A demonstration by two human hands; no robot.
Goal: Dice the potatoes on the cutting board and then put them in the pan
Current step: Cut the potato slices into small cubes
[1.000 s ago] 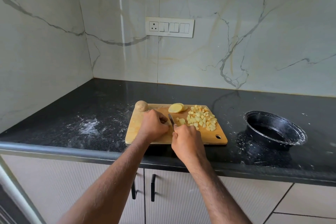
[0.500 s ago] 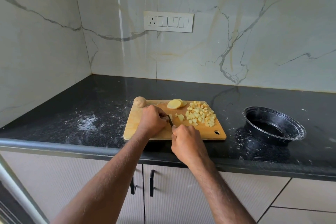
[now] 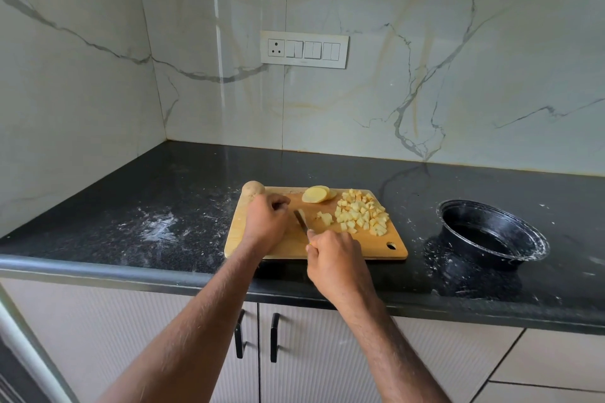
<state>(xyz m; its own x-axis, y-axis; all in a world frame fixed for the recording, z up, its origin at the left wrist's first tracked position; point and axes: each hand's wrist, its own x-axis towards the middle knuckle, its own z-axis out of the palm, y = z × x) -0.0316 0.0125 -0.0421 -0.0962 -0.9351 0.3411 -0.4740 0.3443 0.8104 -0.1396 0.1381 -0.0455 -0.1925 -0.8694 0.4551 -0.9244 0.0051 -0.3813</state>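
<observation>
A wooden cutting board (image 3: 386, 247) lies on the black counter. My left hand (image 3: 265, 222) curls over a potato piece that it mostly hides. My right hand (image 3: 334, 257) grips a knife (image 3: 302, 222) whose blade stands just right of the left hand's fingers. A heap of diced potato (image 3: 361, 214) covers the board's right half, with a couple of loose cubes (image 3: 324, 217) near the blade. Potato slices (image 3: 316, 194) lie at the board's far edge. A whole unpeeled potato (image 3: 252, 188) sits at the far left corner. The black pan (image 3: 491, 234) stands to the right.
White powdery smears mark the counter (image 3: 157, 227) left of the board and around the pan. A marble wall with a switch panel (image 3: 304, 49) rises behind. Cabinet doors with black handles (image 3: 257, 335) are below the counter edge.
My view has tilted slightly; both hands stay on the board. The knife blade has shifted a little along the piece under my left hand.
</observation>
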